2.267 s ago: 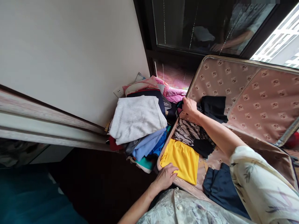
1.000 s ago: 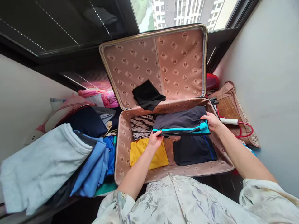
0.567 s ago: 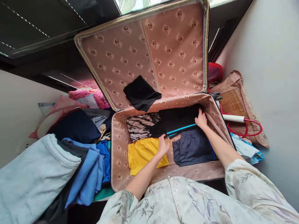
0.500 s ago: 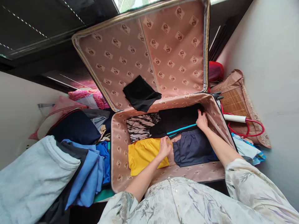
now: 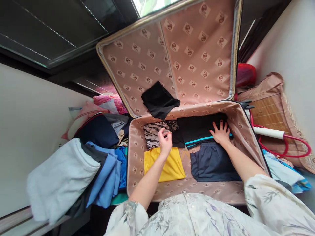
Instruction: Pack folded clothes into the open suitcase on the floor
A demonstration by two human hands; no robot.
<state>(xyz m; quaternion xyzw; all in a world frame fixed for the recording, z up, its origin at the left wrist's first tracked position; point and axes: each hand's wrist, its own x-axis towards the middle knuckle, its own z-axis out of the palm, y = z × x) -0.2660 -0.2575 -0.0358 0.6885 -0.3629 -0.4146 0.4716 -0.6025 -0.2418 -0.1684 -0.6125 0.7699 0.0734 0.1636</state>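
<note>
Right hand point(image 5: 220, 132) flat, fingers spread, pressing on the black garment point(image 5: 197, 129) with the teal stripe at the far right corner of the suitcase point(image 5: 137, 164). Left hand point(image 5: 165, 141) raised just above the clothes, fingers loosely curled together, holding nothing, over the seam between striped top point(image 5: 152, 132) and yellow shirt point(image 5: 169, 164). Nearer than the right hand, under the forearm: navy shorts point(image 5: 211, 162), flat. Best done, judging by the layout, by smoothing the black garment outward from the palm toward the corner, keeping the fold square and level with its neighbours, the free hand tucking the loose left edge down beside the striped top. Beyond both hands: open lid point(image 5: 187, 55) upright, a small black cloth point(image 5: 159, 100) lying against its lining. Left of the left hand, outside the case: stack of folded clothes point(image 5: 73, 173), pale and blue on top. Right of the right hand: woven mat point(image 5: 270, 111), red hose point(image 5: 290, 144). Pale walls either side; window beyond the lid.
</note>
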